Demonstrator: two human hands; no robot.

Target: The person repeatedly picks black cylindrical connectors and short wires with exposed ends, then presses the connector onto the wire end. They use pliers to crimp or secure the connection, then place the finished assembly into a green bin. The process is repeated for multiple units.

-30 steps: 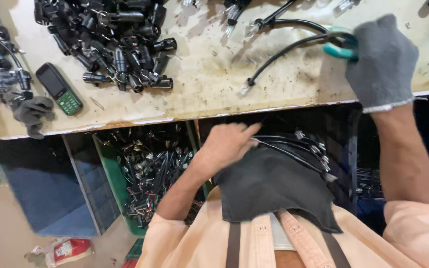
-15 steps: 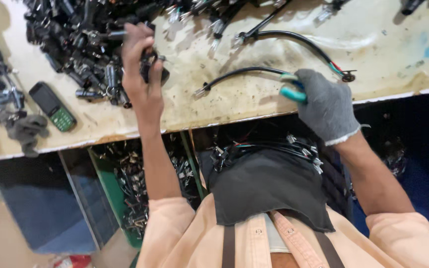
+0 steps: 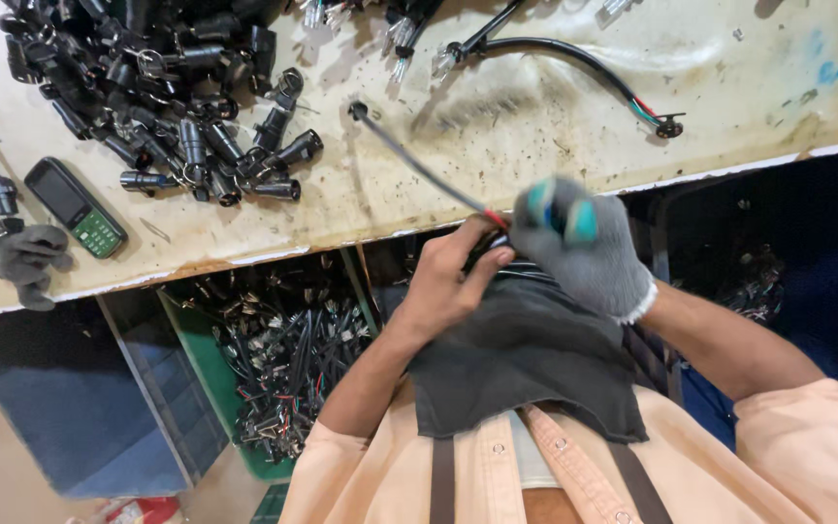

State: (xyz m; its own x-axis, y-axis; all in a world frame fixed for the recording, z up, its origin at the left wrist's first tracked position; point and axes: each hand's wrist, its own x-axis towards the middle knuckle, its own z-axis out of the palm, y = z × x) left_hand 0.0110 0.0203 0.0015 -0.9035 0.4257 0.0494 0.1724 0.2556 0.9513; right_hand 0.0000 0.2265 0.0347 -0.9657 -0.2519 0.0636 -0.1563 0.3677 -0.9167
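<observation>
Bare left hand (image 3: 448,281) pinched shut on the near end of a thin black cable (image 3: 419,165), right where red wire peeks out. Gloved right hand (image 3: 579,247) wrapped tight around a teal-handled tool (image 3: 560,209), pressed up against that same cable end; blurred with motion, so hard to say exactly where the tool bites. Cable running up and left from the hands across the pale workbench (image 3: 535,116), far end tipped with a small round fitting. One piece in hand, then, and seemingly mid-process, not yet laid down. Plenty apparently left: a heap of black cylindrical parts (image 3: 177,107) at top left of the bench, another black cable (image 3: 574,58) with coloured wires lying loose further up. Below the bench edge, a green bin (image 3: 283,359) crammed with wired pieces. Off to the left, a small mobile phone (image 3: 75,206) and a spare grey glove (image 3: 16,257), well apart from the action.
</observation>
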